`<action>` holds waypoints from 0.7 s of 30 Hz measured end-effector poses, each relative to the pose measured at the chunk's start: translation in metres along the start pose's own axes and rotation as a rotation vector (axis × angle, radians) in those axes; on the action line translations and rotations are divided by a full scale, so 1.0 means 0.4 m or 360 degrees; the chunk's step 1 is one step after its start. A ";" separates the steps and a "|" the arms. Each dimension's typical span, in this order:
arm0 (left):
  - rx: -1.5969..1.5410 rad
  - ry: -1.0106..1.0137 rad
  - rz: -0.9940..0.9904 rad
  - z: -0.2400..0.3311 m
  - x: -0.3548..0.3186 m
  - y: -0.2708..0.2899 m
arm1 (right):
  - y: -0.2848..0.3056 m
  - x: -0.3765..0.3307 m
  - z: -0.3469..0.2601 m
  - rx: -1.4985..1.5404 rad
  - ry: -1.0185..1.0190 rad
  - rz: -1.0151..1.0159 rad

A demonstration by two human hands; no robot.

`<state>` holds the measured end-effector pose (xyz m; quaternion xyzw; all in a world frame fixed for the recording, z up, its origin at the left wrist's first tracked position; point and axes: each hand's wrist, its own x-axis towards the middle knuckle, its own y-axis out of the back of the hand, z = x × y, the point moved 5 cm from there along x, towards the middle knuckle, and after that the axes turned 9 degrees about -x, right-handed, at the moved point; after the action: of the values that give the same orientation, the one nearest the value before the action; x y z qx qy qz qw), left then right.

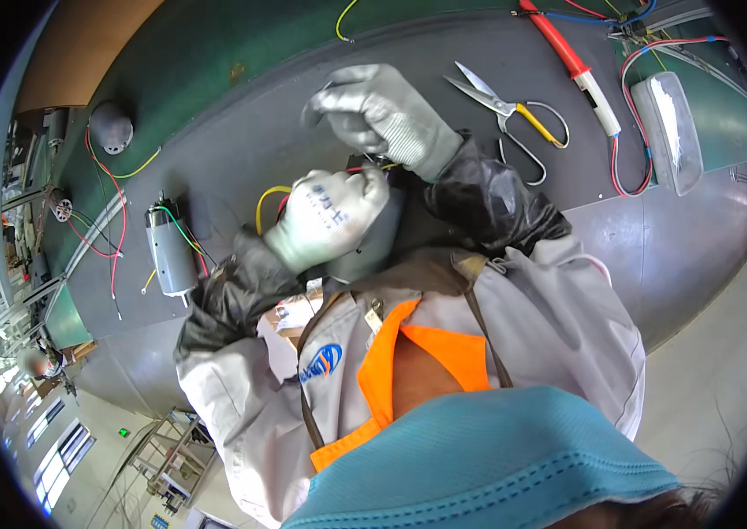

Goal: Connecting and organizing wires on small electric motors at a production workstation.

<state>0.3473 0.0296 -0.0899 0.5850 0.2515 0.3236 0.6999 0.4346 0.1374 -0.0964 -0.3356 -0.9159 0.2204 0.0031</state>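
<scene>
In front of my chest a dark grey cylinder (380, 234), probably a motor, is partly hidden by my hands. My left hand (329, 216), in a white glove, is closed over the cylinder's upper end. A yellow wire (270, 199) and a bit of red wire come out beside it, and short red and yellow pieces show at its fingertips, so it appears to grip the wires. Just beyond, my right hand (387, 119), in a grey-coated glove, has its fingers curled in, their tips slightly blurred. Whatever lies inside those fingers is hidden.
Scissors with yellow-and-grey handles (506, 108) lie opened to the right. Beyond them are a red-and-white stick-shaped tool (572, 66) with a cable and a clear plastic box (669, 132). A silver motor (171, 251) with wires stands left; another round motor (112, 128) lies farther off.
</scene>
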 end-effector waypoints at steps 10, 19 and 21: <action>-0.0237 0.0271 0.0621 -0.038 0.026 0.084 | 0.280 -0.433 0.040 -0.2758 -0.0082 0.1343; -0.2751 0.0626 0.0422 -0.193 0.028 0.002 | 0.215 -0.686 0.129 -0.2574 -0.0298 0.1181; -0.3026 0.0368 0.0514 -0.198 0.022 -0.002 | 0.273 -0.662 0.139 -0.1129 -0.0688 0.1355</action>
<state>0.2954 0.0881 -0.1056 -0.2327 -0.1309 0.5394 0.7986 0.6981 0.0259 -0.1534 -0.6014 -0.6984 -0.0538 -0.3844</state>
